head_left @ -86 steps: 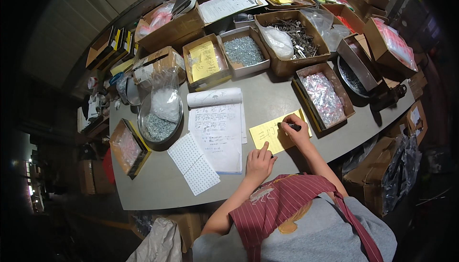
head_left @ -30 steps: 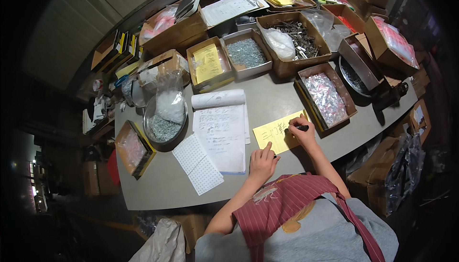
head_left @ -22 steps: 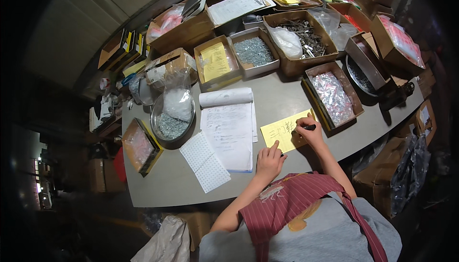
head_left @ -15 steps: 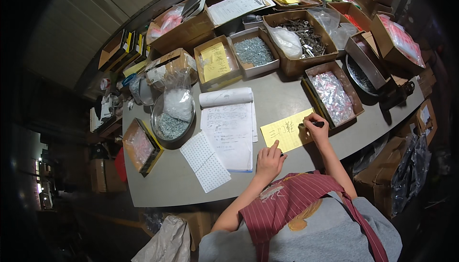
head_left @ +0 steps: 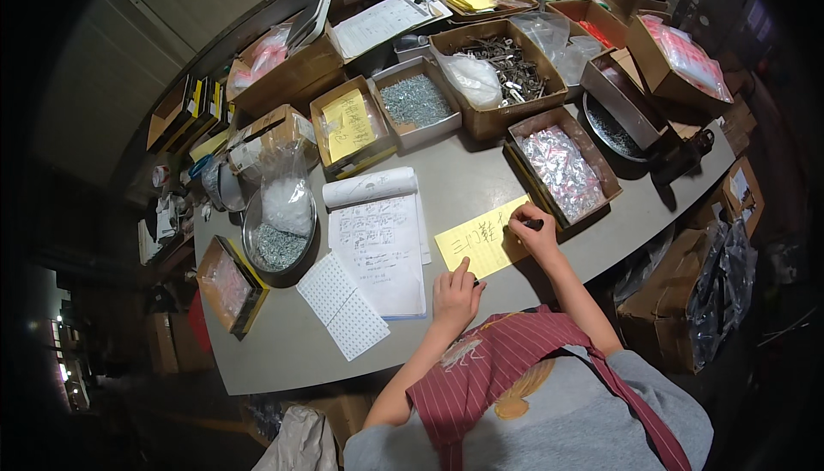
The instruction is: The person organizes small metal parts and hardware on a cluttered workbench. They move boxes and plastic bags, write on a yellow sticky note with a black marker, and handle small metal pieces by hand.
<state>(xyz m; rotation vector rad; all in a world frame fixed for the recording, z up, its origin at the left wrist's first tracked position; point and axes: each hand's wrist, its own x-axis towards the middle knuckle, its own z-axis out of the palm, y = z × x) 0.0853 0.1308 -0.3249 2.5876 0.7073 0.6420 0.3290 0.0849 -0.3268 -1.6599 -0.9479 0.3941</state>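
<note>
A yellow paper slip (head_left: 481,242) with dark handwriting lies on the grey table (head_left: 283,351) in front of me. My right hand (head_left: 534,232) grips a black marker (head_left: 530,224) with its tip on the slip's right end. My left hand (head_left: 456,294) rests on the table at the slip's lower left corner, its fingers pressing the paper's edge. To the left of the slip lies an open white notepad (head_left: 380,239) with handwritten lines, its top pages rolled back.
A white grid sheet (head_left: 342,305) lies by the notepad. A metal bowl (head_left: 277,235) of screws holds a plastic bag. Cardboard boxes of screws and bagged parts (head_left: 562,168) ring the table's far side and right. More cartons (head_left: 678,291) stand below the right edge.
My right hand has worked rightward along the yellow slip, adding more written marks. The left hand stays at the slip's lower left corner. The view has shifted slightly.
</note>
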